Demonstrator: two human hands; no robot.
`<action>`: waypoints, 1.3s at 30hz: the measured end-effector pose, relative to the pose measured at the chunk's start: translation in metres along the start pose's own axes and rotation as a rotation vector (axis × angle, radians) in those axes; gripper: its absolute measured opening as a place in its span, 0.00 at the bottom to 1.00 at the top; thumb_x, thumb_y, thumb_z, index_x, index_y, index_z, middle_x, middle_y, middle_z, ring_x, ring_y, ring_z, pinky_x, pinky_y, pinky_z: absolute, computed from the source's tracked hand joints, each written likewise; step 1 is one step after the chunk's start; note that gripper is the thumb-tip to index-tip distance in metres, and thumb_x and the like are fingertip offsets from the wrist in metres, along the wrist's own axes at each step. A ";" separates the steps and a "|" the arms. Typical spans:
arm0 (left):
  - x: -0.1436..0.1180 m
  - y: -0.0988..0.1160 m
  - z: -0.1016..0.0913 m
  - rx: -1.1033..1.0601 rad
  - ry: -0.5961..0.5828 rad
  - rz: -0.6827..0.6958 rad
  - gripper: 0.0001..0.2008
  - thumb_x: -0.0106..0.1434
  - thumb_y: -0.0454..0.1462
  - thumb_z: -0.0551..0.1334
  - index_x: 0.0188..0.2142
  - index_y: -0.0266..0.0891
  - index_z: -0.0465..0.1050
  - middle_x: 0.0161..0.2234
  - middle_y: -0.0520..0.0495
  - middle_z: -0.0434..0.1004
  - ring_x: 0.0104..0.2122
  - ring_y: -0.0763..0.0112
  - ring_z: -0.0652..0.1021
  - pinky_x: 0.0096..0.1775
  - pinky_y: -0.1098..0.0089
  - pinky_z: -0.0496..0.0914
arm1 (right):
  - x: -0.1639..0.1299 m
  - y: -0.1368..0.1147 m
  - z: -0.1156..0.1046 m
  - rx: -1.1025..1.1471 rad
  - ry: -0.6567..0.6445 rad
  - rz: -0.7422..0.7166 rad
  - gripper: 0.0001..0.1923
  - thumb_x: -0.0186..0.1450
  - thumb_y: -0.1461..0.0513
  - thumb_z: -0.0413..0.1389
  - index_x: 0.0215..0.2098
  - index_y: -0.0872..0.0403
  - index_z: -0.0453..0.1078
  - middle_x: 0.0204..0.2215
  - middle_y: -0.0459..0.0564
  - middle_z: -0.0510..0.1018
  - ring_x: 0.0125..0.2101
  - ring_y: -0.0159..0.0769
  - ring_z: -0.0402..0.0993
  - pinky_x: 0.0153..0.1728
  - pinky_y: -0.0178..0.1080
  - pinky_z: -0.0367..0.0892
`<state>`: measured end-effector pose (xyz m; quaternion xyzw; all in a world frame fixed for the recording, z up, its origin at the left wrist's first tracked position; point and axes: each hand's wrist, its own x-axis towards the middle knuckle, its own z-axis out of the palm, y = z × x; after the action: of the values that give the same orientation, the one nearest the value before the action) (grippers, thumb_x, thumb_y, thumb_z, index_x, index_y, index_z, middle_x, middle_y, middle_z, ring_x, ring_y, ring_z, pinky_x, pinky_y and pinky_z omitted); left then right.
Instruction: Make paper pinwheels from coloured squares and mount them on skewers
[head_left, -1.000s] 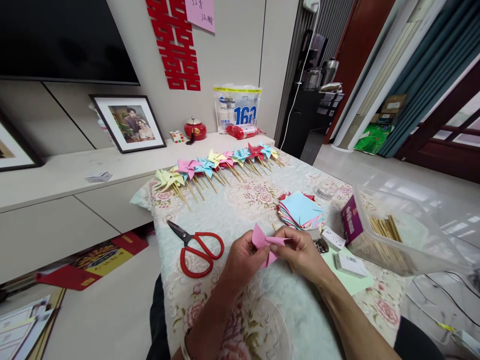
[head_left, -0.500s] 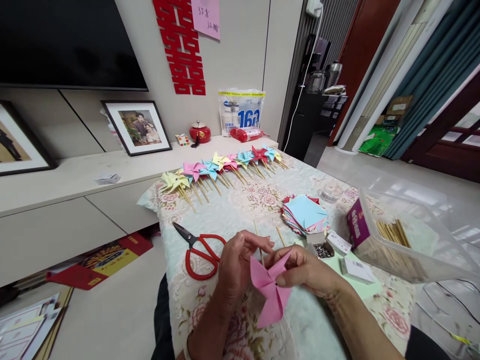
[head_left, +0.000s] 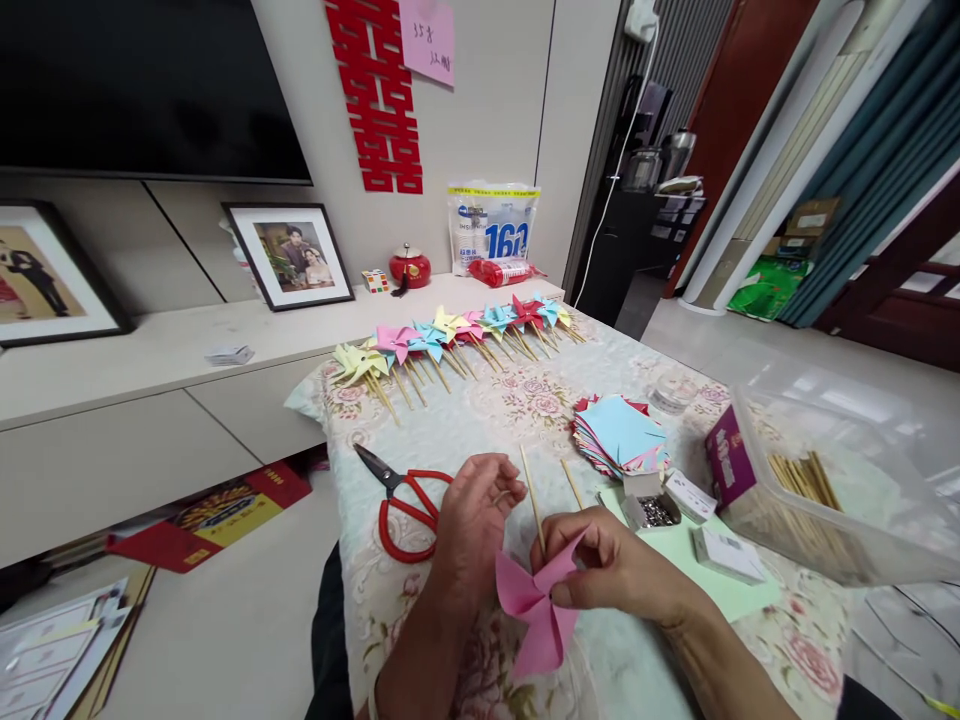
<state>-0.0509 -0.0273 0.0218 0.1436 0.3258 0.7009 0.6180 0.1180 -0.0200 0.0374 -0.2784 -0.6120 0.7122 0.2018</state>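
**Pink pinwheel held at the near edge of the table**

The right hand (head_left: 611, 570) pinches a pink paper pinwheel (head_left: 536, 610) at its centre, with thumb and fingers closed on the folded tips. The pinwheel hangs over the near edge of the table (head_left: 480, 420), which has a floral cloth. The left hand (head_left: 472, 525) is just beside it, fingers curled loosely, close to a thin wooden stick (head_left: 533, 498); I cannot tell if it grips the stick. Red scissors (head_left: 401, 500) lie at the left edge. A stack of coloured paper squares (head_left: 621, 435) sits toward the right side, and a row of finished pinwheels (head_left: 450, 335) lies along the far edge.
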 end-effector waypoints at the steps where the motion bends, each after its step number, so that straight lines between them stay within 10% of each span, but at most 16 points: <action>1: 0.001 -0.001 0.000 0.035 -0.008 -0.037 0.14 0.50 0.40 0.73 0.33 0.35 0.77 0.29 0.48 0.79 0.27 0.72 0.77 0.34 0.69 0.72 | 0.000 0.000 0.001 -0.024 -0.006 -0.009 0.07 0.54 0.64 0.66 0.29 0.57 0.75 0.28 0.44 0.73 0.27 0.29 0.64 0.28 0.32 0.58; 12: -0.003 0.001 0.003 0.089 -0.057 -0.052 0.16 0.47 0.39 0.75 0.34 0.33 0.78 0.24 0.51 0.75 0.20 0.79 0.71 0.24 0.75 0.65 | -0.007 -0.008 -0.008 -0.248 -0.026 -0.128 0.04 0.57 0.64 0.66 0.32 0.54 0.78 0.44 0.51 0.80 0.44 0.41 0.75 0.47 0.42 0.66; 19: -0.010 0.002 0.007 0.165 -0.024 -0.073 0.12 0.48 0.38 0.73 0.32 0.33 0.79 0.23 0.53 0.71 0.19 0.81 0.69 0.22 0.77 0.59 | -0.021 -0.004 -0.019 -0.224 0.216 -0.237 0.09 0.63 0.58 0.64 0.30 0.54 0.72 0.28 0.47 0.77 0.28 0.33 0.69 0.29 0.36 0.62; 30: -0.018 -0.002 0.010 0.169 -0.203 -0.148 0.12 0.49 0.40 0.74 0.27 0.37 0.74 0.21 0.52 0.74 0.18 0.80 0.69 0.22 0.77 0.61 | -0.013 -0.017 0.001 -0.532 0.335 -0.737 0.04 0.66 0.66 0.58 0.36 0.52 0.74 0.30 0.50 0.80 0.32 0.39 0.76 0.34 0.42 0.70; 39: -0.022 -0.004 0.009 0.168 -0.215 -0.123 0.10 0.48 0.39 0.75 0.28 0.37 0.79 0.22 0.50 0.76 0.22 0.76 0.71 0.26 0.75 0.65 | -0.011 -0.020 0.010 -0.773 0.503 -0.878 0.08 0.66 0.68 0.58 0.40 0.51 0.75 0.31 0.51 0.77 0.32 0.39 0.73 0.31 0.43 0.67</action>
<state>-0.0377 -0.0461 0.0304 0.2490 0.3234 0.6126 0.6769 0.1193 -0.0311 0.0597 -0.2129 -0.8160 0.2036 0.4974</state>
